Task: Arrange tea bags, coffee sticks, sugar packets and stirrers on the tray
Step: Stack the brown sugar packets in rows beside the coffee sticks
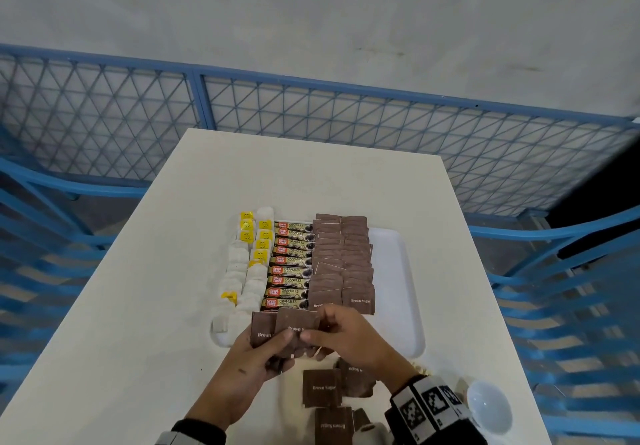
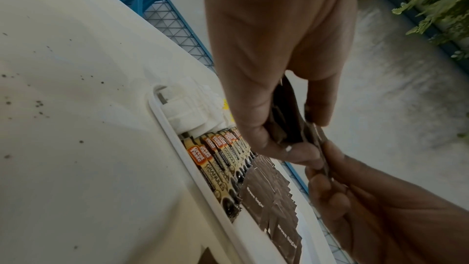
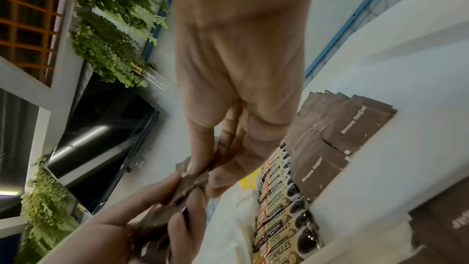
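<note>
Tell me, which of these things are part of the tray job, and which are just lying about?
Part of the job:
tray
tea bags
coffee sticks
sugar packets on the tray
sugar packets in both hands
loose sugar packets on the table

Just lying about:
white bowl
blue fence

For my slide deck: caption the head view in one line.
Both hands, left hand and right hand, hold brown sugar packets over a tray of tea bags, coffee sticks and sugar.

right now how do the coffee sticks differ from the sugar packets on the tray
The coffee sticks are long, narrow and cream-and-black with an orange logo; the sugar packets are squarish and plain brown. The sticks lie in one column, the packets overlap in two. Both sit in tidy rows on the white tray, side by side.
</note>
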`<state>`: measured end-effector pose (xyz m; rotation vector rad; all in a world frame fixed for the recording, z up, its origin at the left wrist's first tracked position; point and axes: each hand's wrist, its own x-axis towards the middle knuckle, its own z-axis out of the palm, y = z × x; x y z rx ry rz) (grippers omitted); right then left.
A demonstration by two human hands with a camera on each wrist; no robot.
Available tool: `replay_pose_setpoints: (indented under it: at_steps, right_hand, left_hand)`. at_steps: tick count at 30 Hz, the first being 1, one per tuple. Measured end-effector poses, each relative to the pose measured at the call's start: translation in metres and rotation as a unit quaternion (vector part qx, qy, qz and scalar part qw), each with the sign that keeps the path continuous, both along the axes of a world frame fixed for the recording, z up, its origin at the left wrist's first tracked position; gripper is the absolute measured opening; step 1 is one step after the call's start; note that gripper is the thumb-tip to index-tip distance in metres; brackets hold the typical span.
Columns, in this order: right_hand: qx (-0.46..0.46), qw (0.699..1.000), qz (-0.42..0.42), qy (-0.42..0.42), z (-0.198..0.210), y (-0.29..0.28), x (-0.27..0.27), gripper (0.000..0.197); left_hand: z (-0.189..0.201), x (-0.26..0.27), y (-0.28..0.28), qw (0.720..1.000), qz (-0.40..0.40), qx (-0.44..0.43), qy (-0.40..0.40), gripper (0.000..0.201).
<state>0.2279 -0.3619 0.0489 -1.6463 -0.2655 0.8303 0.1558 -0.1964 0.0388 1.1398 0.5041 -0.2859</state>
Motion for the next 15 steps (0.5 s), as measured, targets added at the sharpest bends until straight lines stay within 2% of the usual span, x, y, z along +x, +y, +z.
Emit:
replay_pose_setpoints:
  at_steps: [5,9,15]
  right_hand:
    - [-0.005,0.999,-0.051,0.007,-0.003,-0.012,0.003,0.008]
    - [-0.021,0.991,-0.133,0.017,-0.014,-0.033,0.010,0.009]
    - [-0.210,0.954,-0.205,-0.062,-0.043,-0.068,0.031,0.005]
  left_hand:
    - [-0.001,0.001,0.002,0.998,0.026,-0.053,0.011,0.024]
    - [-0.001,0.001,0.003,0.998,0.031,-0.060,0.010,0.022]
    - [-0.001,0.001,0.004,0.999,0.017,-0.046,-0.001,0.024]
